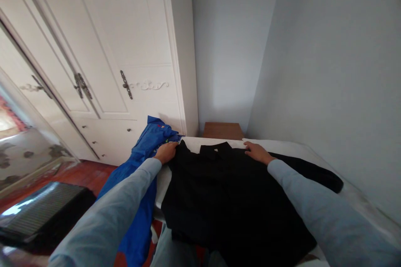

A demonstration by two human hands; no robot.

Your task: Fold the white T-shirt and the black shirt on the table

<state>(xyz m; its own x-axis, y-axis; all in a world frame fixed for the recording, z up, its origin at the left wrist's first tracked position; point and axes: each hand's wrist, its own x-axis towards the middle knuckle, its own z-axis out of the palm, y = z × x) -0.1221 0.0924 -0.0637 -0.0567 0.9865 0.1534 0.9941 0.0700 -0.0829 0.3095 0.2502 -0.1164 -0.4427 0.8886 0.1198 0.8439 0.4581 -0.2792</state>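
A black collared shirt [225, 200] is spread over a white-covered surface [282, 147], its lower part hanging over the near edge toward me. My left hand [167, 152] has its fingers closed at the shirt's left shoulder. On the other side, my right hand [258, 152] pinches the fabric near the right shoulder, to the right of the collar. One long black sleeve stretches out to the right along the surface. Blue clothing [138, 175] with a small patterned area lies next to my left hand and drapes down the left side.
A white wardrobe [125, 33] with dark metal handles stands ahead on the left. Behind the surface is a brown wooden piece of furniture [223, 130]. Grey walls [328, 58] rise ahead and to the right. A black ridged suitcase-like object [46, 212] lies on the reddish floor [90, 175].
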